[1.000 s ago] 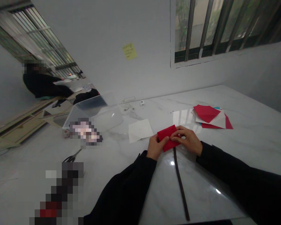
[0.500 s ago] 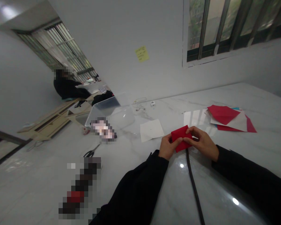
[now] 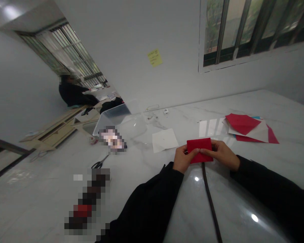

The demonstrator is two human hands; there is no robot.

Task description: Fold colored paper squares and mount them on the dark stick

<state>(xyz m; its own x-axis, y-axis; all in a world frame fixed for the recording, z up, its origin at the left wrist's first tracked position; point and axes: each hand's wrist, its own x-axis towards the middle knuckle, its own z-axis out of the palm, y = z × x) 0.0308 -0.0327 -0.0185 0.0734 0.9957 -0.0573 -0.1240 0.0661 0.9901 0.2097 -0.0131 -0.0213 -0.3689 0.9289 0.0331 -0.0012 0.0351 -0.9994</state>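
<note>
Both my hands hold a small folded piece of red paper (image 3: pixel 199 145) above the white marbled tabletop. On its left edge, my left hand (image 3: pixel 182 158) grips with the thumb lying across the front. My right hand (image 3: pixel 224 154) pinches the right side, its fingers behind the paper, and the two thumb tips meet near the middle. A dark strap or cord (image 3: pixel 209 199) runs down from below the paper toward me. A white paper sheet (image 3: pixel 164 140) lies just left of my hands.
A pile of red, white and blue paper (image 3: pixel 245 126) lies at the right. Leftward are scissors (image 3: pixel 98 164), a clear plastic bin (image 3: pixel 111 118) and blurred-out items. A yellow note (image 3: pixel 154 57) sticks to the wall. Another person (image 3: pixel 74 92) sits in the far left background.
The red paper has turned from tilted to nearly level and shows more of its front. My right fingers have moved from its top edge to behind its right side.
</note>
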